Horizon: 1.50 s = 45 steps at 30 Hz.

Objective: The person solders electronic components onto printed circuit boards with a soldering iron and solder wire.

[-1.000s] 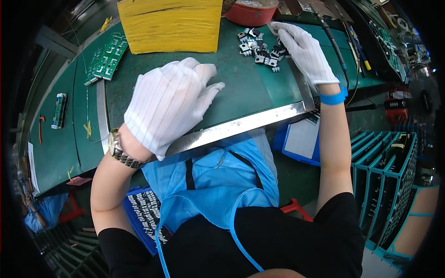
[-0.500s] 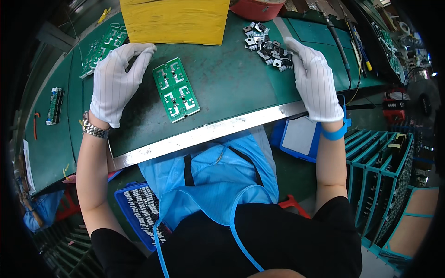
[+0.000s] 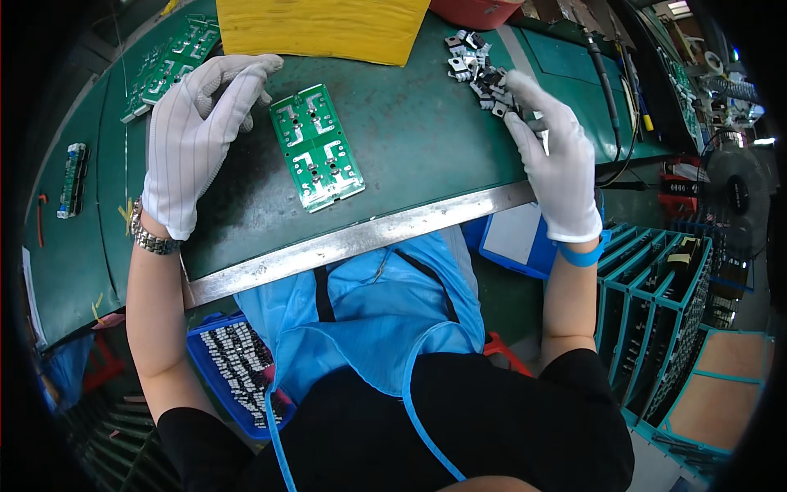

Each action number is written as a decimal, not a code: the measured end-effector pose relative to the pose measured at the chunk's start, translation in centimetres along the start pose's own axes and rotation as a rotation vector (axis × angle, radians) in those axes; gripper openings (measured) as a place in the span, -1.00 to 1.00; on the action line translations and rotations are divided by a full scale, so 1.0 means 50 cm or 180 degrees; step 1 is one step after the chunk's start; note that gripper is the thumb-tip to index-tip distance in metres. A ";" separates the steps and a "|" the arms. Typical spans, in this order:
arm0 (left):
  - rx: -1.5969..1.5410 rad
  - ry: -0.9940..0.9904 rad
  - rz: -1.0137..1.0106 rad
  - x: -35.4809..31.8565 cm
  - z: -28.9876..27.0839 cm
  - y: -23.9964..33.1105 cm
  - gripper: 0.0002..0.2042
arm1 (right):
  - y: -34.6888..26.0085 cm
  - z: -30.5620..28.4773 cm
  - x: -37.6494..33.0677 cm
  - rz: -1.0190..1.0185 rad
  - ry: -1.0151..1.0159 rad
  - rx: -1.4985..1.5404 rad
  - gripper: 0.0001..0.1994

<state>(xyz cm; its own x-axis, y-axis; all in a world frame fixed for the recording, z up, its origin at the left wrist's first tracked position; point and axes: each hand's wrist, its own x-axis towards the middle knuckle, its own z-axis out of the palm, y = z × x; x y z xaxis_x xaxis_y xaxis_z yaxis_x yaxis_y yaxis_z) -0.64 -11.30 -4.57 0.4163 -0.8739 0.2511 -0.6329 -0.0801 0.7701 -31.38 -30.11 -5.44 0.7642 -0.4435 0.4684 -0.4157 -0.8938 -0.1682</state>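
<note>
A green circuit board (image 3: 317, 148) with silver tracks lies flat on the green mat in front of me. To its left hovers my left hand (image 3: 201, 135), in a white striped glove, fingers bent and apart with nothing visible in them. At the right, my gloved right hand (image 3: 559, 156) reaches the near edge of a heap of small black-and-silver components (image 3: 479, 70). Its thumb and forefinger are spread apart; the other fingertips are partly hidden behind the hand.
More green boards (image 3: 176, 61) lie at the far left, beyond my left hand. A yellow box (image 3: 324, 29) and a red bowl (image 3: 475, 11) stand at the back. A soldering iron (image 3: 602, 82) lies at the right. Below the metal table edge (image 3: 361, 242) sits a blue bin (image 3: 201, 348) of parts.
My right hand has turned, its thumb and forefinger now spread by the components. My left hand has rolled slightly, showing more fingers. The whole view has shifted a little.
</note>
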 end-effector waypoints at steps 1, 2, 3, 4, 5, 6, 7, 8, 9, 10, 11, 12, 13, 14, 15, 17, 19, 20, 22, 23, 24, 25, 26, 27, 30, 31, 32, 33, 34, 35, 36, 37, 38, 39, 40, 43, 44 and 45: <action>0.0024 -0.0072 -0.0072 -0.004 -0.002 0.002 -0.75 | -0.013 -0.006 0.005 0.0320 0.0195 0.0646 -0.63; 0.0024 -0.0071 -0.0092 -0.007 -0.004 -0.004 -0.75 | -0.021 -0.007 0.008 0.0645 0.0389 0.1291 -0.63; -0.0062 -0.0050 -0.0056 -0.007 -0.008 -0.009 -0.75 | -0.003 -0.009 0.001 0.0749 0.0567 0.1459 -0.65; -0.0142 -0.0032 -0.0021 -0.006 -0.008 -0.012 -0.74 | 0.015 -0.019 -0.002 0.0787 0.0625 0.1339 -0.67; -0.0152 -0.0035 -0.0028 -0.006 -0.009 -0.011 -0.74 | 0.030 -0.028 -0.011 0.0827 0.0607 0.1246 -0.67; -0.0148 -0.0019 -0.0026 -0.005 -0.010 -0.007 -0.74 | 0.041 -0.033 -0.017 0.0858 0.0589 0.1158 -0.67; -0.0146 -0.0002 -0.0024 -0.005 -0.010 -0.005 -0.74 | 0.045 -0.039 -0.024 0.1092 0.0489 0.1276 -0.64; -0.0153 0.0001 -0.0033 -0.004 -0.010 -0.004 -0.74 | 0.041 -0.040 -0.030 0.1089 0.0478 0.1273 -0.64; -0.0098 -0.0027 0.0069 -0.003 -0.010 -0.002 -0.74 | 0.028 -0.041 -0.034 0.1068 0.0166 0.0847 -0.60; -0.0042 -0.0057 0.0170 -0.003 -0.010 -0.001 -0.74 | 0.016 -0.038 -0.034 0.1041 -0.0145 0.0421 -0.56; -0.0041 -0.0057 0.0161 -0.005 -0.010 -0.001 -0.74 | 0.001 -0.032 -0.028 0.0990 -0.0287 0.0318 -0.50; -0.0013 -0.0057 0.0117 -0.006 -0.011 -0.002 -0.74 | 0.004 -0.019 -0.022 0.0359 -0.0235 -0.0390 -0.55; 0.0019 -0.0057 0.0069 -0.008 -0.013 -0.002 -0.73 | 0.007 -0.010 -0.021 0.0251 -0.0175 -0.0470 -0.59; 0.0026 -0.0053 0.0053 -0.010 -0.014 -0.001 -0.73 | 0.007 -0.004 -0.020 0.0141 -0.0116 -0.0544 -0.62; -0.0001 -0.0121 0.0045 -0.010 -0.014 0.000 -0.73 | -0.010 -0.002 -0.016 0.0396 0.0094 -0.0094 -0.66; -0.0006 -0.0171 -0.0006 -0.007 -0.014 -0.001 -0.72 | -0.030 0.003 -0.010 0.0752 0.0584 0.0549 -0.71; 0.0612 -0.0273 0.0749 -0.002 -0.018 -0.004 -0.72 | -0.031 -0.005 -0.002 0.0717 0.0334 0.0526 -0.74; 0.0651 -0.0271 0.0693 -0.006 -0.016 -0.009 -0.72 | -0.032 -0.001 0.000 0.0874 0.0115 0.0700 -0.74; -0.0553 -0.0365 0.0035 -0.012 -0.002 -0.025 -0.72 | -0.048 0.016 0.017 0.0669 0.0475 0.1184 -0.75; -0.0767 -0.0316 0.0399 -0.011 0.006 -0.035 -0.72 | -0.076 0.018 0.027 0.0980 0.0529 0.2161 -0.76; -0.0930 0.0048 0.0651 -0.012 0.033 -0.021 -0.75 | -0.100 0.015 0.039 0.0965 0.0489 0.2222 -0.76; -0.0698 -0.0490 -0.0091 -0.010 0.023 0.030 -0.63 | -0.120 0.010 0.052 0.1074 0.0090 0.2488 -0.76; -0.0462 -0.1030 -0.0823 -0.010 0.003 0.071 -0.48 | -0.140 0.010 0.065 0.1186 -0.0298 0.2737 -0.76; -0.1244 -0.1204 -0.0403 0.006 0.017 0.060 -0.32 | -0.166 0.016 0.077 0.1325 -0.0534 0.3104 -0.76; -0.1377 -0.1345 -0.0434 -0.011 0.014 0.051 -0.33 | -0.176 0.053 0.115 -0.1085 -0.0541 0.1269 -0.62; -0.1235 -0.1504 -0.0734 -0.001 -0.016 0.072 -0.37 | -0.207 0.057 0.123 -0.0172 -0.0856 0.1758 -0.52; -0.0609 -0.0966 -0.0524 -0.008 0.008 0.026 -0.47 | -0.219 0.060 0.132 -0.0183 -0.0865 0.1795 -0.52; -0.0697 -0.1015 -0.0663 0.000 -0.015 0.051 -0.52 | -0.221 0.067 0.143 0.0068 -0.0966 0.2119 -0.49; -0.0773 -0.1037 -0.0808 0.006 -0.042 0.080 -0.57 | -0.222 0.074 0.152 0.0297 -0.1068 0.2451 -0.46; -0.0464 -0.0995 -0.0836 0.012 -0.039 0.064 -0.63 | -0.214 0.081 0.155 0.0315 -0.0995 0.2465 -0.44; -0.0489 -0.0987 -0.0841 0.009 -0.023 0.044 -0.63 | -0.199 0.088 0.158 0.0312 -0.1017 0.2449 -0.44; -0.0170 -0.0653 -0.0364 -0.003 -0.010 0.030 -0.63 | -0.188 0.088 0.162 0.0250 -0.1118 0.2439 -0.43; 0.0152 -0.0316 0.0108 -0.009 -0.003 0.023 -0.63 | -0.179 0.090 0.165 0.0188 -0.1220 0.2426 -0.42; 0.0139 -0.0298 0.0094 -0.009 -0.002 0.023 -0.63 | -0.173 0.096 0.166 0.0308 -0.1308 0.2717 -0.44; 0.0095 -0.0330 0.0092 -0.011 0.000 0.027 -0.63 | -0.177 0.096 0.168 0.0296 -0.1329 0.2707 -0.44; 0.0091 -0.0368 0.0098 -0.013 0.004 0.026 -0.63 | -0.188 0.086 0.173 0.0327 -0.1142 0.2549 -0.49; 0.0089 -0.0361 0.0091 -0.005 0.002 0.024 -0.63 | -0.181 0.076 0.182 0.0363 -0.1141 0.2403 -0.51; 0.0176 -0.0443 -0.0235 0.006 0.001 0.021 -0.62 | -0.164 0.062 0.189 0.0189 -0.1161 0.1906 -0.54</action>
<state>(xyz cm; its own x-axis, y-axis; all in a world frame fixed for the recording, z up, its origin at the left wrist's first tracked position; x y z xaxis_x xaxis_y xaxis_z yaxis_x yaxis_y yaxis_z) -1.21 -11.65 -3.71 0.3708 -0.9224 0.1084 -0.6404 -0.1694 0.7491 -19.23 -27.16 -2.33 0.9088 -0.3929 0.1405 -0.1988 -0.7038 -0.6820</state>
